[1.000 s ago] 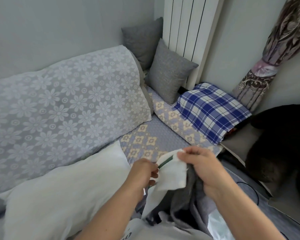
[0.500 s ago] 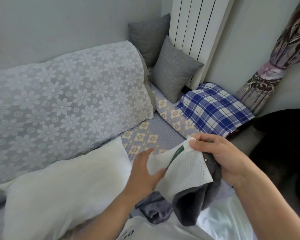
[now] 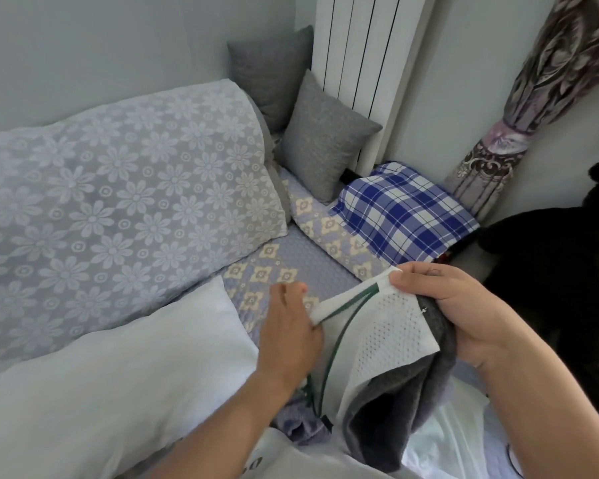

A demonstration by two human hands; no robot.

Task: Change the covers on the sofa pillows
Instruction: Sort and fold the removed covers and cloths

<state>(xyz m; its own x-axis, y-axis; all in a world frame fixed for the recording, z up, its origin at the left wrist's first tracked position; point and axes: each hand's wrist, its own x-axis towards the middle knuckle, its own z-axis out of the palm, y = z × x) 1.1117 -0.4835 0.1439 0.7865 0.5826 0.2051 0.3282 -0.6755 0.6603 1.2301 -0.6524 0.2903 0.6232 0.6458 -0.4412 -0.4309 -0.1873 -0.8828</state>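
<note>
Right hand (image 3: pixel 460 305) fingers pinch top corner of white mesh cover (image 3: pixel 384 337), grey cloth (image 3: pixel 405 409) bunched beneath same grip. Left hand (image 3: pixel 287 326) fingers pinch cover's opposite edge, pulling opening apart. Bare white pillow (image 3: pixel 118 375) lies just left of left fingers, on sofa (image 3: pixel 312 261).

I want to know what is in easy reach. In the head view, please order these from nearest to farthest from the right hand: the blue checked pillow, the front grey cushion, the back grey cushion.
From the right hand:
1. Blue checked pillow, just beyond the hand, at the sofa's end.
2. Front grey cushion, leaning by the radiator.
3. Back grey cushion, in the far corner.
</note>
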